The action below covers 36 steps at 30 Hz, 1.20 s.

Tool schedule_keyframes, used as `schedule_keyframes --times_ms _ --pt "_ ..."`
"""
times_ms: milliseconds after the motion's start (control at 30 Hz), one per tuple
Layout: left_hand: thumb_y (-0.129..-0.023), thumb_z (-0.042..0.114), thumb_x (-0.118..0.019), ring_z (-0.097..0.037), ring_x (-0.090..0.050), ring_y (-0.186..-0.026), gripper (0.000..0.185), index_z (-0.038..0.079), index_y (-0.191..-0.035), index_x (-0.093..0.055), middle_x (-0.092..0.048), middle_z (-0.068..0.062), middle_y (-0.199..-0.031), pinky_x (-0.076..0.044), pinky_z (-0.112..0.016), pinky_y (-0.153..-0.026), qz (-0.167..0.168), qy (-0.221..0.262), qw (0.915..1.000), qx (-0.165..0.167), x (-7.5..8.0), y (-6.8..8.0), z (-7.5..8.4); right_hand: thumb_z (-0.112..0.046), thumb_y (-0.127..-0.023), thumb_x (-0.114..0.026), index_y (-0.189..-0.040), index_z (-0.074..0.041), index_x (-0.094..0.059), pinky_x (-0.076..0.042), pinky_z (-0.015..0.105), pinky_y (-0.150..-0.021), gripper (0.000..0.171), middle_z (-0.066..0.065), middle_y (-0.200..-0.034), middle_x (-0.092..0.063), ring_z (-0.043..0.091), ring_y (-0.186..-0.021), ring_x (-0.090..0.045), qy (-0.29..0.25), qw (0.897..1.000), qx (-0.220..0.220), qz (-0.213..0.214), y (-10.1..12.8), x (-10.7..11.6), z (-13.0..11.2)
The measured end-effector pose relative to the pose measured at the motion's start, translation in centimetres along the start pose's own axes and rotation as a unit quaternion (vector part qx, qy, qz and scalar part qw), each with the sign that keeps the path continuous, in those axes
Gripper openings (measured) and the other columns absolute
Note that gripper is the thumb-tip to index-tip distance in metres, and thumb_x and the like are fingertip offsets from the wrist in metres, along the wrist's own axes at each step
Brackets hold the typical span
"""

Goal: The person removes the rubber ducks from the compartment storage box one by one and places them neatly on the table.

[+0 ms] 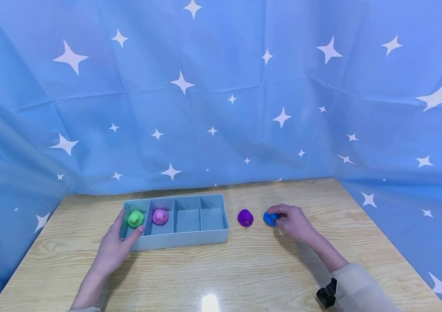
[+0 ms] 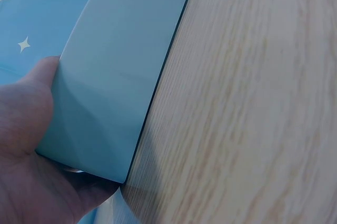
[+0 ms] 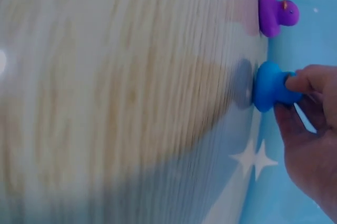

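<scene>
A grey-blue divided tray (image 1: 181,239) sits on the wooden table. Its leftmost compartment holds a green duck (image 1: 135,219); the one beside it holds a pink duck (image 1: 160,216). The two right compartments are bare. My left hand (image 1: 117,247) grips the tray's left end, thumb on the front wall (image 2: 105,87). To the right of the tray stands a purple duck (image 1: 245,217) (image 3: 276,15). My right hand (image 1: 293,222) pinches a blue duck (image 1: 270,218) (image 3: 271,87) by its head, right beside the purple one.
The wooden table (image 1: 224,268) spreads out in front of the tray. A blue star-patterned cloth (image 1: 221,108) hangs behind and drapes both sides of the table. A black strap device (image 1: 327,294) sits on my right wrist.
</scene>
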State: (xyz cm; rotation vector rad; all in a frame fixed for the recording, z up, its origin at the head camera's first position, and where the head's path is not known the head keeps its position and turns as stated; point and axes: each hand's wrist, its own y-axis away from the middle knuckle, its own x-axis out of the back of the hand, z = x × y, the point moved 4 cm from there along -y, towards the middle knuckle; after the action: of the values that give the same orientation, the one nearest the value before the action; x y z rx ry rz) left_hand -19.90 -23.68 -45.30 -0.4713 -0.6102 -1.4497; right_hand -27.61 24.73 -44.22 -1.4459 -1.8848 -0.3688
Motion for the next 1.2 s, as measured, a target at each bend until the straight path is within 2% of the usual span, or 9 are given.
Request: schedule_keyframes --times_ms 467,800,967,1067,1200 --pt "-0.101 0.056 -0.057 -0.057 -0.013 -0.148 0.101 0.005 -0.164 0.004 -0.011 -0.037 -0.163 -0.02 -0.07 -0.116 0.0 0.002 1.0 0.003 0.0 -0.1 -0.2 0.018 -0.086 -0.062 -0.111 0.004 -0.075 -0.057 0.051 -0.092 0.032 0.021 -0.116 -0.071 0.043 -0.11 -0.067 0.005 1.0 0.015 -0.003 -0.8 -1.1 -0.6" --pt "-0.101 0.056 -0.057 -0.057 -0.013 -0.148 0.101 0.005 -0.164 0.003 -0.012 -0.036 -0.163 -0.02 -0.07 -0.116 0.001 0.001 1.0 0.004 0.0 -0.1 -0.1 0.015 -0.087 -0.065 -0.11 0.004 -0.075 -0.06 0.044 -0.087 0.028 0.021 -0.116 -0.071 0.04 -0.105 -0.069 0.008 1.0 0.02 -0.008 -1.0 -1.1 -0.8" --pt "-0.102 0.056 -0.057 -0.057 -0.014 -0.148 0.101 0.005 -0.164 0.003 -0.012 -0.037 -0.163 -0.02 -0.07 -0.116 0.002 0.002 1.0 0.002 0.0 -0.2 0.0 0.011 -0.089 -0.063 -0.113 0.003 -0.074 -0.061 0.039 -0.08 0.028 0.021 -0.119 -0.07 0.04 -0.103 -0.069 -0.001 1.0 -0.004 -0.015 -1.1 -0.9 -1.1" --pt "-0.102 0.056 -0.057 -0.057 -0.014 -0.148 0.101 0.005 -0.164 0.003 -0.012 -0.037 -0.163 -0.02 -0.07 -0.116 0.001 0.002 1.0 0.001 0.0 -0.1 0.0 0.009 -0.09 -0.06 -0.117 0.003 -0.073 -0.06 0.043 -0.082 0.031 0.019 -0.122 -0.069 0.041 -0.106 -0.068 -0.001 1.0 -0.007 -0.013 -1.2 -0.5 -1.6" --pt "-0.102 0.056 -0.057 -0.057 -0.014 -0.148 0.101 0.004 -0.164 0.003 -0.012 -0.037 -0.163 -0.02 -0.07 -0.116 0.0 0.003 1.0 0.003 0.0 -0.1 0.0 0.008 -0.09 -0.061 -0.12 0.002 -0.072 -0.055 0.053 -0.093 0.032 0.016 -0.124 -0.07 0.042 -0.112 -0.065 -0.003 1.0 0.029 -0.003 -1.8 -0.2 -3.3"
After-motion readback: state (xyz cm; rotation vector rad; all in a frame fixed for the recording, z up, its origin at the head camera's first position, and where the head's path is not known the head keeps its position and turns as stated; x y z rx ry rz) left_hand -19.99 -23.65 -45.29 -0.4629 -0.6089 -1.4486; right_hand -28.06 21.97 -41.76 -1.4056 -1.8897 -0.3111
